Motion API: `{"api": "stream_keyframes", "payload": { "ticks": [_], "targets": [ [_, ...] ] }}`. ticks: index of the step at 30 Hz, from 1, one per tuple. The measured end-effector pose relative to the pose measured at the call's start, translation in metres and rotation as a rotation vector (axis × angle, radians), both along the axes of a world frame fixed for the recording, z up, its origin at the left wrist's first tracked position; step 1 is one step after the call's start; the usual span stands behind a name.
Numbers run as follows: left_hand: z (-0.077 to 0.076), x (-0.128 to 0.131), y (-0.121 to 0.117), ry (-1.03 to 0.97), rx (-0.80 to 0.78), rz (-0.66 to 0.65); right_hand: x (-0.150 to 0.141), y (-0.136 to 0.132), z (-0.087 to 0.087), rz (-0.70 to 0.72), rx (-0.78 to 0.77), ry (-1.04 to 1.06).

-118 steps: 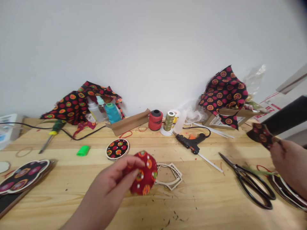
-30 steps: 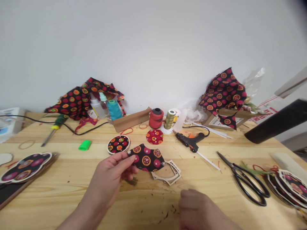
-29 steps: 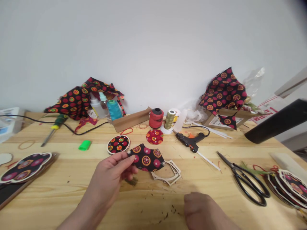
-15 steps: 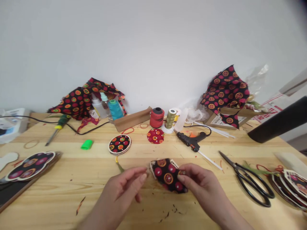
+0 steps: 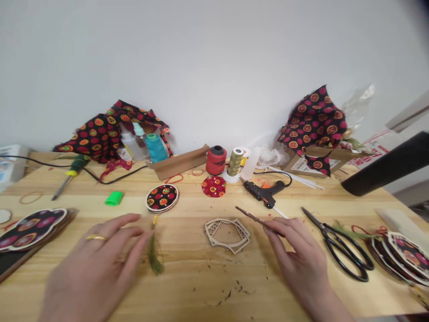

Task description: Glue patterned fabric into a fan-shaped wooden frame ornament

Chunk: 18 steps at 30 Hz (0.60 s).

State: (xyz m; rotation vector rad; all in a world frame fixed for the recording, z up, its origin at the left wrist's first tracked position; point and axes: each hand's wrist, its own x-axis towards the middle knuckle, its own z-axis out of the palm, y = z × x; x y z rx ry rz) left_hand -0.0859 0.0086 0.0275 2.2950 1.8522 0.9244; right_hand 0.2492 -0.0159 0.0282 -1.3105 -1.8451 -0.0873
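Well, right hand [image 5: 298, 264]: its fingers pinched the dark patterned fabric piece [image 5: 256, 219], nearly edge-on above the bench [image 5: 181, 290]
Left hand [image 5: 89, 264]: its fingers were released, close by the green tassel [image 5: 155, 257]; contact was unclear
Wooden frame [image 5: 246, 234]: lay between the hands
Glue gun [image 5: 264, 194]: lay beyond the right hand
Shears [image 5: 338, 246]: rested just right of that hand

The table [image 5: 181, 286] is smooth pale wood; the scissors [image 5: 346, 255] have glossy black handles.
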Motion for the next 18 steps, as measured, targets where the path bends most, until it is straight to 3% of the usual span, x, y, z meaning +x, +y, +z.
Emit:
{"api": "stream_keyframes", "payload": {
  "ticks": [2, 4, 7, 9, 13, 15, 18],
  "targets": [
    [0.004, 0.031, 0.006, 0.103, 0.006, -0.206, -0.006, 0.001, 0.002, 0.027, -0.003, 0.036],
    [0.006, 0.066, 0.012, 0.17, -0.108, -0.381, -0.009, 0.001, 0.003, 0.032, -0.002, 0.061],
    [0.01, 0.107, 0.025, 0.218, -0.342, -0.502, -0.004, -0.004, -0.001, -0.038, -0.026, 0.076],
    [0.011, 0.119, 0.031, 0.221, -0.382, -0.515, 0.004, -0.008, -0.005, -0.091, -0.053, 0.088],
    [0.008, 0.111, 0.031, 0.238, -0.397, -0.481, 0.01, -0.01, -0.008, -0.093, -0.067, 0.1],
    [0.003, 0.097, 0.025, 0.243, -0.385, -0.469, 0.003, -0.006, -0.006, -0.047, -0.064, 0.096],
    [-0.004, 0.065, 0.011, 0.215, -0.239, -0.424, -0.017, 0.003, -0.004, 0.032, -0.038, 0.073]
  ]
}}
